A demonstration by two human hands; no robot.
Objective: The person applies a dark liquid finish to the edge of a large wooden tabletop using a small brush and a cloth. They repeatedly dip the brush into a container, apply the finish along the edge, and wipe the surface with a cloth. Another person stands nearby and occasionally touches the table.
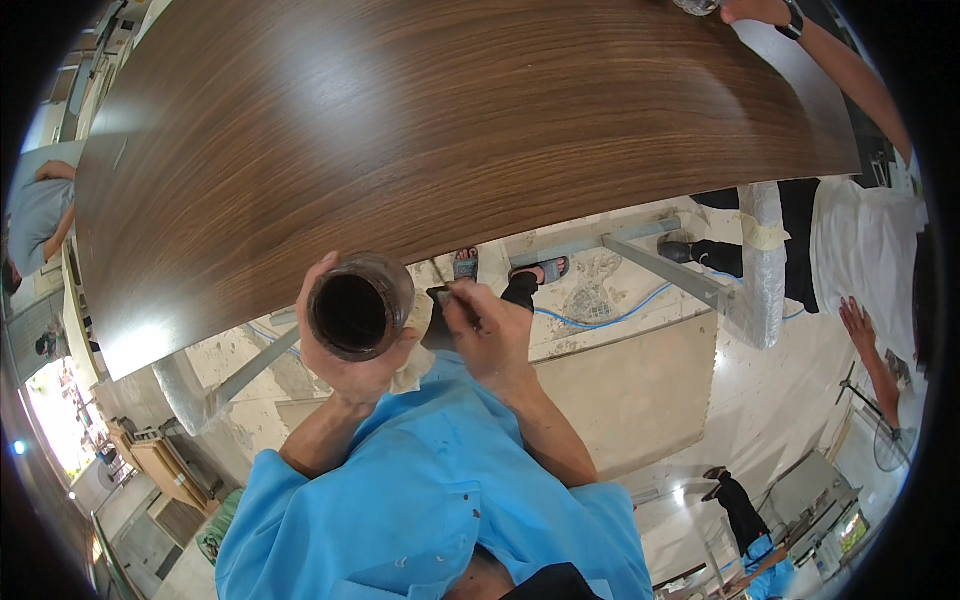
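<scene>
At the near edge of the wood-grain panel (450, 120), just over the person's chest, both hands work close together. Left hand (345, 365) — fingers wrapped from below around a clear round jar (358, 305), clamped on it, the open mouth turned up toward the camera so the dark inside shows. The jar's long axis runs roughly along the line of sight, tilted slightly toward the panel. A pale cloth (415, 365) hangs bunched between the two hands, touching the left palm. Right hand (490, 335) — fingers pinched together on a small dark flat tool (440, 297), whose tip points left, toward the jar's rim. Tool and jar sit just beside each other; whether they touch cannot be told. The right hand is the nearer one to the panel edge. Farther right, another person's hand (755, 10) rests on the far corner of the panel, well apart.
</scene>
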